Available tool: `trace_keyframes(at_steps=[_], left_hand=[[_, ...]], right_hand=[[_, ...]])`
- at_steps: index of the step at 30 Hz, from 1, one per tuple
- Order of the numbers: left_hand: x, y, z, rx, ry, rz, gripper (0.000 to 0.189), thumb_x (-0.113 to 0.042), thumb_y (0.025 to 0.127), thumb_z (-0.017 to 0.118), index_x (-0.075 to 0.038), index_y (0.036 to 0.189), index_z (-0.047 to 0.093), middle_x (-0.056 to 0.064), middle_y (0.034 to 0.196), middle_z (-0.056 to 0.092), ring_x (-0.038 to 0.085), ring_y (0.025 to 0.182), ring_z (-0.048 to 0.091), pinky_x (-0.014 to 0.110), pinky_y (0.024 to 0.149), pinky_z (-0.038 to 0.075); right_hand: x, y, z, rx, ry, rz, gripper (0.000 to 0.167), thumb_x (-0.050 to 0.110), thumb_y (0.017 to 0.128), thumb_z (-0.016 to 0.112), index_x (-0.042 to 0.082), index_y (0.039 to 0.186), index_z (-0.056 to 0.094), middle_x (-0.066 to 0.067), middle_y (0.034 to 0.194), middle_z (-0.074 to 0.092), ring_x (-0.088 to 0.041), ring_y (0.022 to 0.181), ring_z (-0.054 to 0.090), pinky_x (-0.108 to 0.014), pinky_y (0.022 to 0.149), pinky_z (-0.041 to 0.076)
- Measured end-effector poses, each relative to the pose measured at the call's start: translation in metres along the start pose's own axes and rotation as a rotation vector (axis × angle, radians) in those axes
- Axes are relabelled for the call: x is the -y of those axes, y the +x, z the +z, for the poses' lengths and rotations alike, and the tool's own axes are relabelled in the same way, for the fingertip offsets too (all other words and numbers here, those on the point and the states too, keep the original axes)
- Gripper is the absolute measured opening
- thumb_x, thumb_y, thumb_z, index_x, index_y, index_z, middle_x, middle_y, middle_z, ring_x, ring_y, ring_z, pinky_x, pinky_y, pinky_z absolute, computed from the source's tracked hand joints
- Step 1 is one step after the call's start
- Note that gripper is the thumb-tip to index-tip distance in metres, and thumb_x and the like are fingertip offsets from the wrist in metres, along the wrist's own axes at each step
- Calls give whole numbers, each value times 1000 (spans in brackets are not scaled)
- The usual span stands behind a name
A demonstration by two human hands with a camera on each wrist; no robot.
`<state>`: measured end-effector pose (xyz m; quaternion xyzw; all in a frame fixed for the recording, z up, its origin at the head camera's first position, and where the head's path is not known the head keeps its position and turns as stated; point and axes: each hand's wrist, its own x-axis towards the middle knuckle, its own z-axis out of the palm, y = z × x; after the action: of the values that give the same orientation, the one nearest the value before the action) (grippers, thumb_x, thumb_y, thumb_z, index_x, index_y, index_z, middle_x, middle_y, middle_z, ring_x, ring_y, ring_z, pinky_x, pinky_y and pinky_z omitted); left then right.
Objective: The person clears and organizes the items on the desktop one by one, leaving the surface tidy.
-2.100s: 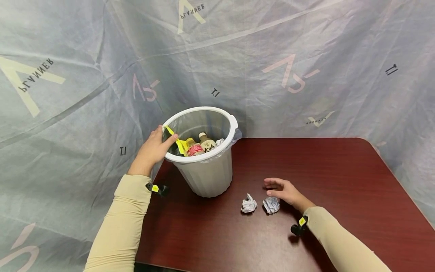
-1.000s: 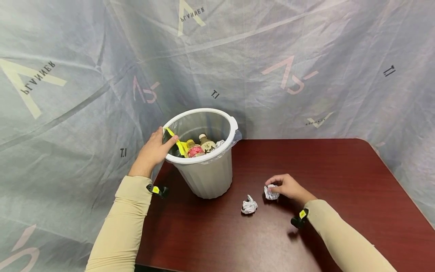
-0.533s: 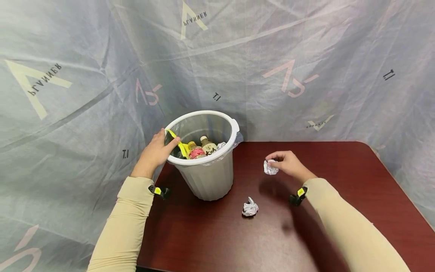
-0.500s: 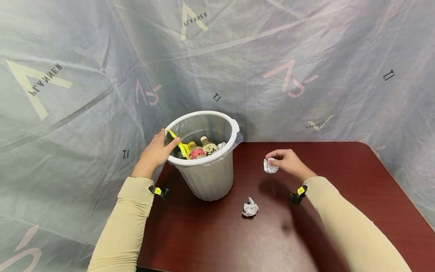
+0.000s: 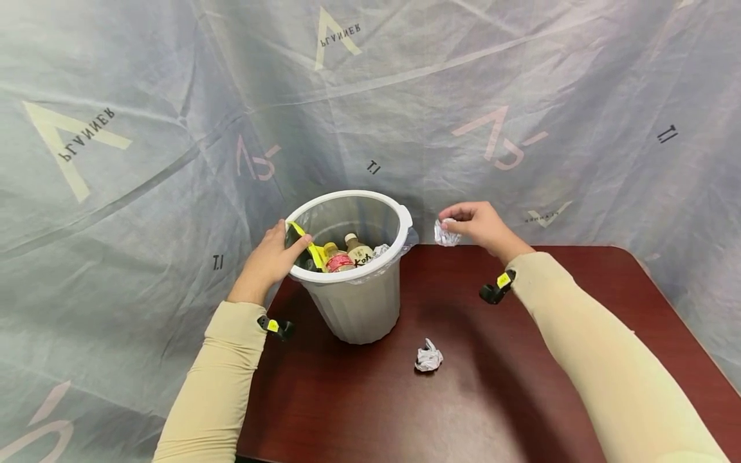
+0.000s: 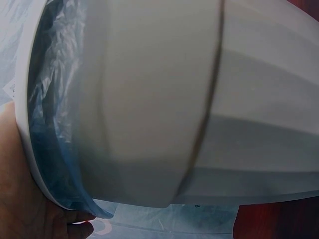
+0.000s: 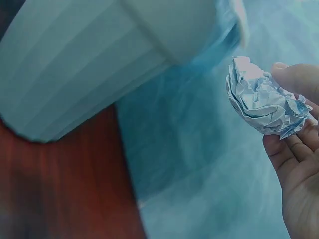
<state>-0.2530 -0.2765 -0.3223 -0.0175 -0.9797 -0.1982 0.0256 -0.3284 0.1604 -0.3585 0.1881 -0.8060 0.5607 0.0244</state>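
A crumpled paper ball [image 5: 446,233] is pinched between thumb and fingers of my right hand [image 5: 483,226], in the air just right of the trash can's rim. In the right wrist view the same paper ball [image 7: 264,99] shows close up. My left hand [image 5: 269,260] grips the left rim of the trash can [image 5: 359,312], thumb over the inside, other fingers outside. The can is light grey with a white rim and a clear plastic liner [image 6: 60,99]. A second crumpled paper ball [image 5: 428,357] lies on the table before the can.
Inside the can are a bottle with a red label [image 5: 339,260], a bottle with a pale label [image 5: 357,249], something yellow [image 5: 315,253] and white paper [image 5: 380,251]. The dark red table [image 5: 370,411] meets grey sheeting [image 5: 463,83] behind and at the left.
My right hand reached one paper ball on the table, took hold of it, then lifted it up and slightly left toward the can's rim. The left hand stays on the rim.
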Motion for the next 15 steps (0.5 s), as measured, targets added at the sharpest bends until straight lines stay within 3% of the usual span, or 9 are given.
trace_keyframes(at_steps=[5,15], left_hand=[[1,1,1,-3,-6,3,107,-81,94,26,-2,162,-1,25,167,8,43,153,7,62,120,14],[1,0,0,-9,-2,-2,106,-80,95,26,-3,161,-2,24,167,8,41,154,6,61,120,13]], right_hand=[[37,21,7,-33,-20,-52,26,17,88,81,3,110,77,3,93,76,-8,83,67,-23,71,52],[92,47,52,34,66,-82,23,12,89,78,2,110,76,-3,94,75,-11,82,68,-23,72,55]])
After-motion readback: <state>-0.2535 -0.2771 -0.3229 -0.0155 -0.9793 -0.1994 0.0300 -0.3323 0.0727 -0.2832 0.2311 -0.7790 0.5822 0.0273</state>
